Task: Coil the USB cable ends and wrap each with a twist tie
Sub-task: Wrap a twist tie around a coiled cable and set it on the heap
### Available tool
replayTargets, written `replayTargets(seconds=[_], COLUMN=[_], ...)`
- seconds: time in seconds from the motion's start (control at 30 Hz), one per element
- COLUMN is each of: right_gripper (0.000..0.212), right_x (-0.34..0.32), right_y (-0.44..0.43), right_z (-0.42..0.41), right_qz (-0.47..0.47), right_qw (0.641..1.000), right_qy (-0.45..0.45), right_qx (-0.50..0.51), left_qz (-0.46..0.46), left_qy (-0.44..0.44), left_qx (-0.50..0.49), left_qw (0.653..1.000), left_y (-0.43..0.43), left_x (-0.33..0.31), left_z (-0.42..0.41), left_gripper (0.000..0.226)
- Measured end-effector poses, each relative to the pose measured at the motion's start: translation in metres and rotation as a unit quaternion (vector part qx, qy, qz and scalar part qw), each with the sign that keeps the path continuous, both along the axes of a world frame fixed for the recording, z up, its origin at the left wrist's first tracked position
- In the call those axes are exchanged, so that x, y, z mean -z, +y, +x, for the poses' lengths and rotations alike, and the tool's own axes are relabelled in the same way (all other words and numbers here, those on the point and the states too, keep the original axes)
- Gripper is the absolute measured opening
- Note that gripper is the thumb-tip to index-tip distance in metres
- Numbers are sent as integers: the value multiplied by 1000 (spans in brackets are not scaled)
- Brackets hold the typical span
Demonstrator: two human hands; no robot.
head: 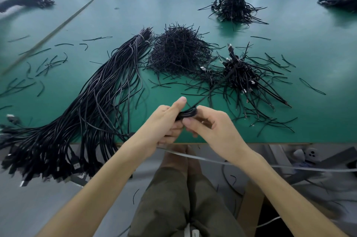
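Head view: left hand (166, 123) and right hand (211, 127) both clamped on coiled cable (188, 114).

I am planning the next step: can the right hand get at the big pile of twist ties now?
Probably yes. The pile of twist ties lies ahead of the right hand with only loose ties between, but it must first release the coiled cable.

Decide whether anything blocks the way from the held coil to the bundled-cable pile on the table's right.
Nothing upright does. Between the coil, gripped by the left hand and right hand, and the bundled-cable pile lie only loose twist ties, flat on the green table; a lifted carry should clear them.
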State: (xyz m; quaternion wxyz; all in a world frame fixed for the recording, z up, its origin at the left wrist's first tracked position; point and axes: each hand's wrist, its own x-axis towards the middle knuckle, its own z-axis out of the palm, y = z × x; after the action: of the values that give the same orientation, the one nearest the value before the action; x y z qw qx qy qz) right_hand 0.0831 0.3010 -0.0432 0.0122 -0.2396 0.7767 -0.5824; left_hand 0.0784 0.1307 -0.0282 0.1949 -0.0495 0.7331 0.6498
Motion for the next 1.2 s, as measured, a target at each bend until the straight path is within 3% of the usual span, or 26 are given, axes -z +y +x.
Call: replayTargets(seconds=[0.07,0.17,0.33,0.43,0.5,0.63,0.77,0.87,1.03,1.1,1.2], right_gripper=[12,18,20,19,18,17,21,27,28,26,25], right_x=[-2,-4,0,4,3,-2,-6,-9,-11,-10,-9], right_y=[-3,-6,-3,-1,-2,-6,-7,-9,-13,-12,-10], right_z=[2,6,7,4,0,-7,-7,-9,-12,-12,-13], right_qz=[-36,-23,43,33,23,-9,-26,-12,-48,-56,-63], right_qw=[999,999,996,994,992,992,994,993,996,996,996], right_qy=[-37,-23,61,44,26,7,20,40,17,21,20], right_qx=[-10,-1,55,94,117,122,106,110,70,63,51], left_qz=[26,46,-60,-128,-103,-91,-99,-177,-221,-267,-309], left_qy=[-11,-6,68,181,199,227,224,259,416,458,511], left_qx=[-14,-16,74,107,117,145,178,195,129,107,95], left_qw=[1000,999,993,969,967,959,953,929,873,841,796], left_y=[0,2,-6,-13,-19,-29,-40,-44,-32,-29,-28], left_x=[-1,-2,-12,-20,-22,-20,-20,-23,-28,-30,-29], left_z=[1,3,1,1,2,5,9,12,8,1,-9], left_gripper=[64,65,61,41,24,42,88,97,48,37,40])
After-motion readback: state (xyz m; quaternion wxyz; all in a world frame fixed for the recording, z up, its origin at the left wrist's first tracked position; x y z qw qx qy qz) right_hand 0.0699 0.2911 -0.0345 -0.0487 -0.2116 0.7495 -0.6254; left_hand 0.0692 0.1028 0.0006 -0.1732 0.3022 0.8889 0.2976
